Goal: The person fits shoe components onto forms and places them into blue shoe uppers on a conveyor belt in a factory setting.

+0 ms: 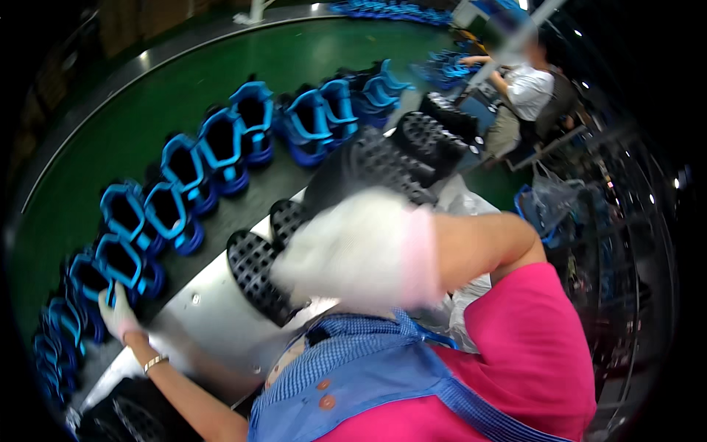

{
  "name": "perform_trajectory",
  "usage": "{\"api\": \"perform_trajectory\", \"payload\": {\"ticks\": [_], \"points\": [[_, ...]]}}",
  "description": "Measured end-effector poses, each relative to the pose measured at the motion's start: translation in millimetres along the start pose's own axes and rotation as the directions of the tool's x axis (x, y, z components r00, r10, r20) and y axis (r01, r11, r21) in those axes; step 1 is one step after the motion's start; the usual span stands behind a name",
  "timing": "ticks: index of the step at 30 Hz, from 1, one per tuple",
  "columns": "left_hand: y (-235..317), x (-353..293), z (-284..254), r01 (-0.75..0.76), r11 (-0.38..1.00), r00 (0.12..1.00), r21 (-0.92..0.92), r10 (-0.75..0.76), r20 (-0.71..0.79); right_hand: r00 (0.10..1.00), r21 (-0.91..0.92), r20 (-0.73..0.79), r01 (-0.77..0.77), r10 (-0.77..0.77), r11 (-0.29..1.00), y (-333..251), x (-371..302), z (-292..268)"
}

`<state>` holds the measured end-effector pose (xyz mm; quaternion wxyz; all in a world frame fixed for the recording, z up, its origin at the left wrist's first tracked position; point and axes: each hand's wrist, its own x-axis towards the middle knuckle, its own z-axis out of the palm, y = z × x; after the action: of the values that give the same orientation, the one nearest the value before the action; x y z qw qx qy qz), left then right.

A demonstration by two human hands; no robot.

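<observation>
**Lighting and View Quality**

Illumination is moderate over the desk (pixel 199 320) and falls off toward the dark surroundings. I observe a bright lamp (pixel 523 4) at the upper right and small points of light down the right side. The desk's bare metal carries a pale sheen; the green floor (pixel 294 55) reflects weakly. Motion blur dissolves the outline of the right fingers (pixel 305 265); the left fingers (pixel 109 306) render more clearly. Straight edges bend near the rim; the corners are black.

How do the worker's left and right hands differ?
The left hand touches a blue-trimmed shoe; the right hand is before black studded soles. The right hand looks larger and blurred, the left smaller and sharper. The left wrist shows a band; the right shows none. Both wear pale gloves with pinkish cuffs.
</observation>
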<state>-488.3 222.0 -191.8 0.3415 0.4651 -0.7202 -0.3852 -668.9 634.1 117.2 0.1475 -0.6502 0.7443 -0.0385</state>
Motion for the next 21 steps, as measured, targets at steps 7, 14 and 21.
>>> {"api": "perform_trajectory", "payload": {"ticks": [7, 14, 21], "points": [[2, 8, 28, 0.025, 0.994, 0.998, 0.103, -0.020, -0.054, 0.360, 0.119, -0.682, -0.804, 0.636, 0.582, 119, -204, -9], [24, -21, 14, 0.006, 0.912, 0.970, 0.410, 0.094, -0.223, 0.291, 0.149, -0.547, -0.889, 0.785, 0.433, 183, -239, 13], [36, -45, -6, -0.065, 0.935, 0.978, 0.349, 0.129, -0.162, 0.483, -0.030, -0.529, -0.832, 0.698, 0.553, 208, -240, 9]]}}
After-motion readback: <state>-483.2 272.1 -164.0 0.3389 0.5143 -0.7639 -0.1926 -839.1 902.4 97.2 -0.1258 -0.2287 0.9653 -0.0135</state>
